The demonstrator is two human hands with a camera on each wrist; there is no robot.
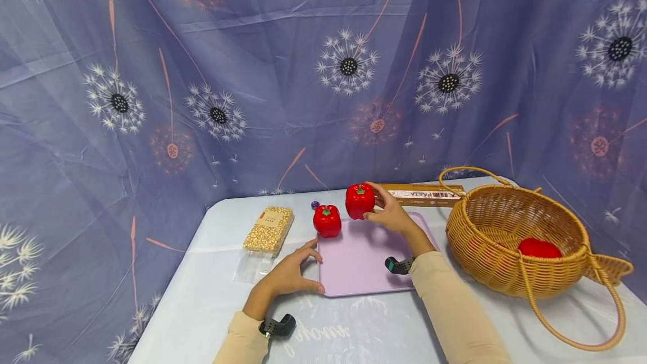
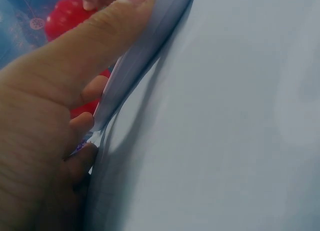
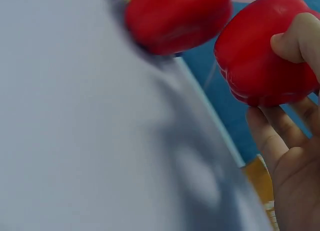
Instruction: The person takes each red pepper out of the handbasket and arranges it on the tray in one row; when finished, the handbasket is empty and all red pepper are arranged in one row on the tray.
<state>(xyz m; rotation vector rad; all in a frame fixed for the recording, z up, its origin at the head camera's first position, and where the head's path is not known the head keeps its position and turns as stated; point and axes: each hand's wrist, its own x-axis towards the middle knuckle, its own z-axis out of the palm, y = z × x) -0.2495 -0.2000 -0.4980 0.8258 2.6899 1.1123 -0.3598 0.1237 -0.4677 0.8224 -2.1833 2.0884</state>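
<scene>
1. Bag of corn [image 1: 269,230]: between 9 and 10 o'clock from the pink tray [image 1: 356,271] (12 = far side).
2. Left hand [image 1: 284,277]: fingers loosely curved, tips at the tray's left edge, not clamped on anything afaict.
3. Corner pepper [image 1: 327,221]: tray's far-left corner, 1 o'clock from the left hand, its fingertips being nearest.
4. Held pepper [image 1: 360,201]: stem up, roundish so no real long axis, 2 o'clock from the corner one; bare tray's at 6.
5. Right hand [image 1: 393,215]: thumb and fingers gripping that pepper, roughly 10 o'clock from the palm.
6. Basket [image 1: 477,260]: 3 o'clock.
</scene>
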